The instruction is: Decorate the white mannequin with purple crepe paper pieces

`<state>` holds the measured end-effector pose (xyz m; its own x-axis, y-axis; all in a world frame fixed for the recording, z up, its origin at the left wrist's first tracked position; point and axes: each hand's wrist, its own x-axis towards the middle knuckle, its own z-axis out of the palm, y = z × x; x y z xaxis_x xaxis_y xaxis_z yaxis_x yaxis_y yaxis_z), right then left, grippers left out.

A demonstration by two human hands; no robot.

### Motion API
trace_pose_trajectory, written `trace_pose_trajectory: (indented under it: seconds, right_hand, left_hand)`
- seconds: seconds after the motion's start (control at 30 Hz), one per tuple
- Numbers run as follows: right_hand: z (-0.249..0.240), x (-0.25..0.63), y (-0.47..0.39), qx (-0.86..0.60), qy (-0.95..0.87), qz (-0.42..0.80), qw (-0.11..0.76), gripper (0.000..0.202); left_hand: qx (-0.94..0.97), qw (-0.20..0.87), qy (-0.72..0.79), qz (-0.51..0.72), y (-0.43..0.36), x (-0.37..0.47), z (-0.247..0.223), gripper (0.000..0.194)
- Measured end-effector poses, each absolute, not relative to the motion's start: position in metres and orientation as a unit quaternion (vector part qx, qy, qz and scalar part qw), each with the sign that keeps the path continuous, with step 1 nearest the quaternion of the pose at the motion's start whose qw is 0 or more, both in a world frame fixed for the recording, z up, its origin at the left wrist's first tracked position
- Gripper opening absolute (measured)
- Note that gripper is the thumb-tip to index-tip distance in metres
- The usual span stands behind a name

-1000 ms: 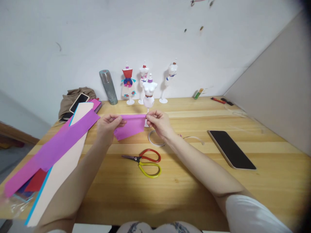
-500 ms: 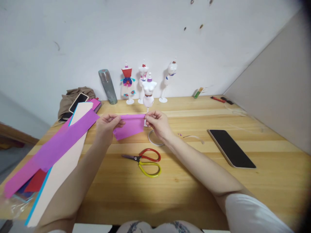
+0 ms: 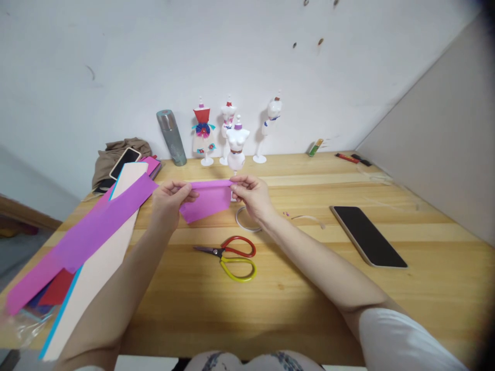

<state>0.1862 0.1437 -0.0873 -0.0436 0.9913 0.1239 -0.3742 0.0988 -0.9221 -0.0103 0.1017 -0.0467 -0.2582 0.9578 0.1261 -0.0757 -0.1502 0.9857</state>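
Observation:
A piece of purple-pink fabric or crepe paper (image 3: 207, 203) hangs between my two hands above the table, its top edge folded over into a narrow band. My left hand (image 3: 172, 198) pinches the left end of that fold. At the right end, my right hand (image 3: 250, 195) grips the fold between thumb and fingers. Just behind the right hand stands a small white dress-form mannequin (image 3: 236, 141) with a purple neck band; its base is partly hidden. Nearer to me lie scissors (image 3: 220, 252) with one red and one yellow handle, blades to the left.
A white ring of tape or ribbon (image 3: 243, 221) lies under my right hand. Coloured sheets (image 3: 96, 226) pile up at left. More mannequins (image 3: 203, 139) and a grey flask (image 3: 172, 138) line the wall. A dark tablet or phone (image 3: 367, 236) lies at right.
Almost nothing differs. My right fingers have shifted slightly at the folded edge, and the piece stays stretched between both hands.

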Motion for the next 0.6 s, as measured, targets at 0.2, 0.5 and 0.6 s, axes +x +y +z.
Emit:
trace_pose_trajectory:
  seconds: [0.2, 0.5, 0.6]
  right_hand:
    - [-0.0884, 0.1874, 0.1445, -0.342, -0.45, 0.571, 0.596, 0.03]
    - [-0.0857, 0.1878, 0.144, -0.358, -0.451, 0.561, 0.595, 0.03]
    - [-0.0846, 0.1885, 0.1436, -0.36, -0.46, 0.55, 0.596, 0.028]
  left_hand:
    - [0.435, 0.423, 0.492, 0.625, 0.1015, -0.0099, -0.0465, 0.029]
    - [0.448, 0.405, 0.495, 0.625, 0.1023, -0.0097, -0.0465, 0.026]
    - [0.461, 0.386, 0.501, 0.623, 0.1026, -0.0094, -0.0471, 0.025]
